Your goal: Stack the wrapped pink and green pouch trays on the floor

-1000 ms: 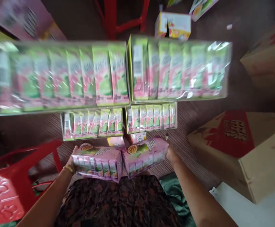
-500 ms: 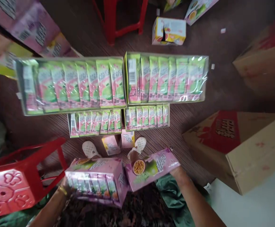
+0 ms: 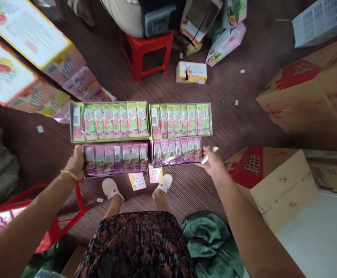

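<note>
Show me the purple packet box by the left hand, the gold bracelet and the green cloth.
Left purple packet box (image 3: 115, 159): head view, on its packet-filled side.
Gold bracelet (image 3: 69, 174): head view, on its band.
Green cloth (image 3: 207, 239): head view, on its folds.

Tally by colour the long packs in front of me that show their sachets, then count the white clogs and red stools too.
Green-and-pink packs: 2
Purple packs: 2
White clogs: 2
Red stools: 2
Total: 8
</note>
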The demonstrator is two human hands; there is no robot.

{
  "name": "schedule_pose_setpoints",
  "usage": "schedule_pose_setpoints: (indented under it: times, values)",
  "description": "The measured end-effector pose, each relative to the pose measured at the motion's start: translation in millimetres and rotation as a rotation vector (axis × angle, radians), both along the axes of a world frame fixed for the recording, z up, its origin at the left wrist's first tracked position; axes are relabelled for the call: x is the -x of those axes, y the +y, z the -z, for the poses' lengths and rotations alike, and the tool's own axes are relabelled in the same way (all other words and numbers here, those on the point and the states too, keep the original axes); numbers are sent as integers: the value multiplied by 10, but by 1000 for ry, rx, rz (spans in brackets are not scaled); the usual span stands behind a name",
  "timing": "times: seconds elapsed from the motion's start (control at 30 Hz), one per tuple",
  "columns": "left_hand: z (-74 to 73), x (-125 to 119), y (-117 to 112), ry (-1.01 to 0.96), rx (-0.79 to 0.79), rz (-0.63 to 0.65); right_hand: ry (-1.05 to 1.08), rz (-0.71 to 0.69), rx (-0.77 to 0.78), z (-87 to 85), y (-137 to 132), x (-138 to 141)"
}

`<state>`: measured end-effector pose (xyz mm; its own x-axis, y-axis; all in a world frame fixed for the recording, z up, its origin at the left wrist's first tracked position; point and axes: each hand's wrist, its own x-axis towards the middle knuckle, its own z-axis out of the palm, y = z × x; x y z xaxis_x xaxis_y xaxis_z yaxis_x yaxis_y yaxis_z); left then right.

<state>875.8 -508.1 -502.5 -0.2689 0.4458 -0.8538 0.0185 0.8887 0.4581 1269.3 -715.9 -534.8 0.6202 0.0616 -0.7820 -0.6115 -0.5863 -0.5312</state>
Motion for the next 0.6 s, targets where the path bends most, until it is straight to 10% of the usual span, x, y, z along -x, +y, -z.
schedule_pose_setpoints:
  times: [0.27, 0.6]
  values:
    - [180, 111, -417, -282, -233, 126, -206, -133, -268, 72, -382, 421]
    - [396, 270, -256, -283, -371, 246, -210, -249, -313, 52, -436, 309]
